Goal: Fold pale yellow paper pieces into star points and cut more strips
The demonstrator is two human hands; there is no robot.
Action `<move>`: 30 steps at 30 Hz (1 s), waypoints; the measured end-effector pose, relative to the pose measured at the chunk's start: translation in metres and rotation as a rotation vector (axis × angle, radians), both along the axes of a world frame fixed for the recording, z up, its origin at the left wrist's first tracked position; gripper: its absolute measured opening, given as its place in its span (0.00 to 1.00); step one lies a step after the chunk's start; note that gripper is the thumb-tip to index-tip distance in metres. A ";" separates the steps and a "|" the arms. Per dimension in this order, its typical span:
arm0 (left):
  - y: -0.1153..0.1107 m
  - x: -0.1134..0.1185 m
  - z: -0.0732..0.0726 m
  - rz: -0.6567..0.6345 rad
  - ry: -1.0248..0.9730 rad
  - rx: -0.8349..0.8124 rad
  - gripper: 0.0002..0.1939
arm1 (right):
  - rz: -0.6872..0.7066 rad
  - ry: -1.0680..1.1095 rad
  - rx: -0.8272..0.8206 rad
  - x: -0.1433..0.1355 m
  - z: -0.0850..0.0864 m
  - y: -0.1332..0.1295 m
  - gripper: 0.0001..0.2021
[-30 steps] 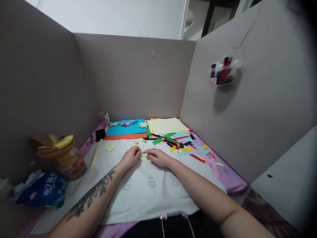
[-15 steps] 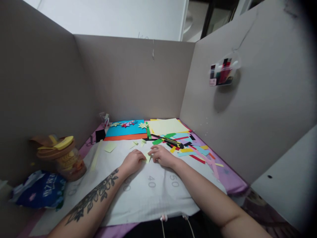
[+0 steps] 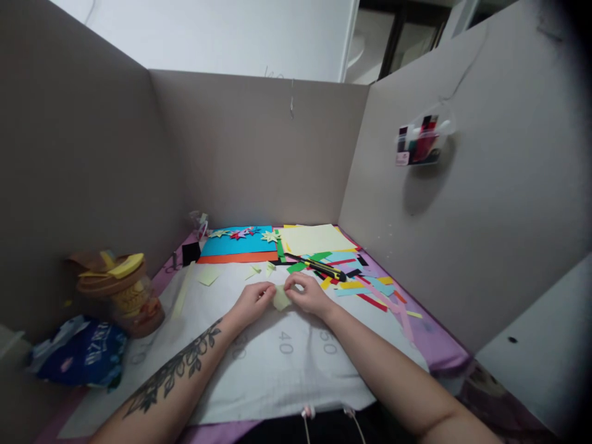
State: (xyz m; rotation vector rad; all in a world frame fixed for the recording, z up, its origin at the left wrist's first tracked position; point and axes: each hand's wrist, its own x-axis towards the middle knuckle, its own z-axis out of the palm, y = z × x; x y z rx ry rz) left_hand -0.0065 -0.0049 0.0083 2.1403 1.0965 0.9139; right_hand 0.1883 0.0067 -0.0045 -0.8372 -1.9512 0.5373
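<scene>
Between my hands is a small pale yellow piece of paper [image 3: 281,300], its lower part showing below the fingers. My left hand [image 3: 253,301] pinches its left edge, fingers closed. On the other side my right hand [image 3: 309,293] grips the paper between thumb and fingertips. Just beyond lie small folded yellow pieces [image 3: 271,267]. A flat pale yellow square [image 3: 209,276] rests to the left. The white cloth [image 3: 259,382] with printed numbers spreads beneath my forearms.
A black and yellow utility knife [image 3: 324,269] lies among coloured paper strips [image 3: 370,285]. Behind are blue sheets [image 3: 231,246], folded paper stars [image 3: 269,237] and a yellow sheet stack [image 3: 317,238]. On the left stand a lidded tub [image 3: 139,302] and a blue packet [image 3: 83,351]. Grey panels [image 3: 259,154] enclose the table.
My hands have lifted the yellow paper slightly and now pinch it from both sides. Its outline has changed from a pointed shape to a broader one. The view has shifted a little.
</scene>
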 end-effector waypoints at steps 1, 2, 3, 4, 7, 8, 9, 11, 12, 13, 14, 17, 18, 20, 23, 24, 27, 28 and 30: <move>-0.001 0.002 0.000 -0.002 -0.029 -0.026 0.18 | -0.018 0.028 -0.037 -0.002 0.000 -0.001 0.06; -0.001 0.003 -0.001 0.001 -0.055 -0.053 0.17 | -0.021 0.054 -0.074 -0.004 0.000 -0.002 0.08; -0.001 0.005 -0.002 0.009 -0.081 -0.080 0.15 | -0.013 0.082 -0.113 -0.006 -0.001 -0.003 0.11; 0.000 0.006 -0.003 0.019 -0.108 -0.107 0.13 | -0.005 0.112 -0.153 -0.008 -0.002 -0.004 0.14; 0.002 0.009 -0.006 0.086 -0.222 -0.189 0.08 | 0.016 0.257 -0.288 -0.016 -0.006 -0.005 0.23; 0.004 0.009 -0.007 0.111 -0.271 -0.218 0.07 | 0.033 0.319 -0.347 -0.019 -0.007 -0.005 0.25; 0.005 0.009 -0.008 0.135 -0.321 -0.244 0.07 | 0.057 0.375 -0.407 -0.021 -0.008 -0.005 0.27; 0.006 0.010 -0.009 0.169 -0.393 -0.289 0.07 | 0.093 0.432 -0.492 -0.025 -0.012 -0.003 0.27; 0.006 0.010 -0.010 0.174 -0.414 -0.310 0.08 | 0.086 0.431 -0.504 -0.025 -0.013 -0.002 0.25; 0.006 0.010 -0.010 0.178 -0.429 -0.333 0.09 | 0.064 0.424 -0.496 -0.025 -0.015 0.000 0.23; 0.006 0.011 -0.010 0.181 -0.438 -0.362 0.10 | 0.033 0.415 -0.476 -0.024 -0.016 0.002 0.21; 0.004 0.012 -0.009 0.167 -0.472 -0.479 0.11 | -0.079 0.367 -0.369 -0.018 -0.015 0.004 0.17; 0.003 0.012 -0.009 0.165 -0.486 -0.513 0.11 | -0.131 0.330 -0.301 -0.015 -0.014 0.003 0.16; 0.003 0.011 -0.008 0.176 -0.513 -0.559 0.13 | -0.213 0.198 -0.088 -0.009 -0.010 0.000 0.15; 0.004 0.008 -0.008 0.179 -0.545 -0.605 0.16 | -0.156 -0.118 0.254 -0.002 -0.005 -0.004 0.17; 0.004 0.007 -0.008 0.163 -0.547 -0.621 0.16 | -0.117 -0.217 0.328 -0.002 -0.005 -0.004 0.17; 0.006 0.005 -0.010 0.131 -0.520 -0.665 0.18 | -0.062 -0.395 0.444 -0.003 -0.010 0.003 0.12; 0.007 0.004 -0.011 0.136 -0.497 -0.682 0.19 | -0.055 -0.420 0.459 -0.003 -0.013 0.007 0.10; 0.008 0.002 -0.012 0.177 -0.401 -0.700 0.20 | -0.028 -0.459 0.449 -0.004 -0.020 0.016 0.07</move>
